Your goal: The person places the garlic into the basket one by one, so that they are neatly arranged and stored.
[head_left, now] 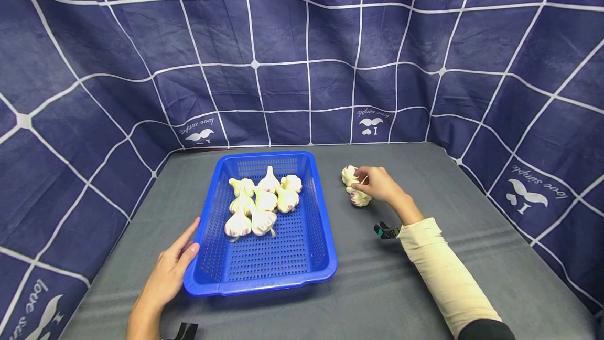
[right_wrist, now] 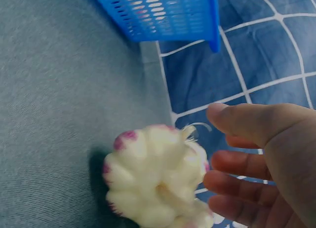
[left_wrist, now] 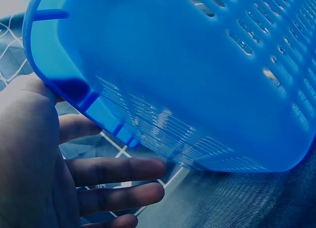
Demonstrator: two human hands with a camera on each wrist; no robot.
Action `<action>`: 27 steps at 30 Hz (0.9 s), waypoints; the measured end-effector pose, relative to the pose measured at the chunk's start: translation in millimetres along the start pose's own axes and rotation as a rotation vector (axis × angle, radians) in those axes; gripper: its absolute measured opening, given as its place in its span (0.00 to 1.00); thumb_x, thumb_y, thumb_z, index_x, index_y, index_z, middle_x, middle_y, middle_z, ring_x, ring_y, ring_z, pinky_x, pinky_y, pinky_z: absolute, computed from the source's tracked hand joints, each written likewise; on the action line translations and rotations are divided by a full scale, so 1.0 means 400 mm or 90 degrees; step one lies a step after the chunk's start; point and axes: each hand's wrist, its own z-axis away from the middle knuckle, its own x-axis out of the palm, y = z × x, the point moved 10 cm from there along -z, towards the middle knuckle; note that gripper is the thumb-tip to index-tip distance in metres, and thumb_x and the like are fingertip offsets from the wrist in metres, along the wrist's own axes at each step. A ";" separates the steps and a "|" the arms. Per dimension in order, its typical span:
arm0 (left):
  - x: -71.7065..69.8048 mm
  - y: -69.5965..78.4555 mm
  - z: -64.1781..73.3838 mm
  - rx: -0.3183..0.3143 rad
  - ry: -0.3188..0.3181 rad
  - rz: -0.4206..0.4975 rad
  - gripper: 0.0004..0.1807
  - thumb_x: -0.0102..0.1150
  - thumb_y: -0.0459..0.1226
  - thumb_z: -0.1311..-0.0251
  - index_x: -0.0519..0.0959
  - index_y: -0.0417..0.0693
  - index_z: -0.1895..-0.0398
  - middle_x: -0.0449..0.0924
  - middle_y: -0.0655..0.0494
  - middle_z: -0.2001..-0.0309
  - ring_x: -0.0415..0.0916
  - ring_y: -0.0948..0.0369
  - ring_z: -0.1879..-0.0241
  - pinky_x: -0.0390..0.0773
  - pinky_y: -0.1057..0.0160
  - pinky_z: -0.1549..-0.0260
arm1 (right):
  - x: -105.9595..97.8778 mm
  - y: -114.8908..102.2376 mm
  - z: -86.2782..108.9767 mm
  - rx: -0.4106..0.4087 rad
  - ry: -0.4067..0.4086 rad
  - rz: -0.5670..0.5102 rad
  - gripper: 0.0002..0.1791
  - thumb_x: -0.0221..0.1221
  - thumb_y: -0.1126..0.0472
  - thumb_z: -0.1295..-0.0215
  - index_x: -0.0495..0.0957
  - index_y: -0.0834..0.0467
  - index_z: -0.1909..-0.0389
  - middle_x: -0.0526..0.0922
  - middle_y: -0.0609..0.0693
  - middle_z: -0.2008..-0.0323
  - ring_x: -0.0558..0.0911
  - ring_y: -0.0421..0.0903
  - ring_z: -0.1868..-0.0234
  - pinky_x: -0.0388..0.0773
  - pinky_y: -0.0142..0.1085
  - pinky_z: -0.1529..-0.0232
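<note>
Several white garlic bulbs [head_left: 264, 201] with purple streaks lie grouped in a blue perforated plastic basket [head_left: 325, 224]. My left hand [head_left: 170, 266] is at the basket's left side, its thumb at the rim; in the left wrist view its other fingers [left_wrist: 118, 170] extend fairly straight beside the basket wall. To the right of the basket, two more garlic bulbs sit close together, a farther one [head_left: 348, 174] and a nearer one [head_left: 359, 198]. Over this pair reaches my right hand [head_left: 379, 185]. The right wrist view shows its fingertips right beside a bulb [right_wrist: 148, 176], with thumb and fingers apart.
A grey cloth [head_left: 396, 282] covers the table. Dark blue curtains [head_left: 283, 88] with white grid lines enclose the back and both sides. A dark strap [head_left: 388, 231] juts out by the right wrist, over the table.
</note>
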 end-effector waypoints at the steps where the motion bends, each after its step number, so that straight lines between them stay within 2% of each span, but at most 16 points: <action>1: 0.000 0.000 0.001 0.000 0.000 -0.002 0.26 0.48 0.34 0.28 0.66 0.46 0.27 0.76 0.32 0.43 0.77 0.64 0.49 0.63 0.85 0.55 | 0.002 0.002 0.000 -0.003 0.006 0.008 0.11 0.69 0.64 0.43 0.80 0.68 0.66 0.83 0.55 0.74 0.81 0.48 0.73 0.79 0.44 0.67; 6: 0.003 0.000 0.005 -0.002 -0.007 -0.008 0.26 0.46 0.35 0.26 0.65 0.45 0.27 0.76 0.32 0.42 0.79 0.49 0.48 0.63 0.84 0.55 | 0.013 0.016 0.000 -0.007 0.034 0.043 0.10 0.70 0.62 0.43 0.82 0.65 0.71 0.81 0.54 0.75 0.78 0.49 0.73 0.76 0.46 0.66; 10: 0.004 0.002 0.005 -0.003 -0.010 -0.010 0.26 0.46 0.36 0.26 0.64 0.46 0.26 0.75 0.32 0.42 0.78 0.43 0.48 0.64 0.83 0.54 | 0.025 0.029 0.010 0.005 0.044 0.042 0.10 0.71 0.62 0.44 0.83 0.65 0.68 0.83 0.56 0.71 0.81 0.52 0.68 0.78 0.48 0.62; 17: 0.000 0.010 0.001 0.007 -0.008 -0.006 0.26 0.46 0.34 0.26 0.64 0.47 0.26 0.78 0.32 0.45 0.80 0.48 0.50 0.69 0.78 0.55 | 0.023 0.027 0.037 -0.001 0.078 0.024 0.12 0.72 0.63 0.47 0.84 0.67 0.66 0.84 0.57 0.71 0.81 0.52 0.68 0.78 0.48 0.62; 23: 0.004 0.003 0.000 0.005 -0.014 -0.008 0.26 0.45 0.35 0.26 0.64 0.47 0.26 0.78 0.32 0.45 0.80 0.51 0.50 0.68 0.79 0.55 | 0.017 0.015 0.064 -0.023 0.091 0.033 0.12 0.72 0.64 0.49 0.84 0.66 0.65 0.79 0.52 0.75 0.76 0.49 0.72 0.73 0.45 0.68; 27: 0.005 0.004 0.001 0.009 -0.013 -0.004 0.26 0.45 0.35 0.26 0.64 0.47 0.26 0.78 0.32 0.44 0.79 0.57 0.49 0.67 0.80 0.55 | 0.010 0.012 0.084 -0.017 0.097 0.033 0.14 0.74 0.64 0.52 0.84 0.66 0.65 0.79 0.52 0.74 0.75 0.48 0.71 0.73 0.47 0.64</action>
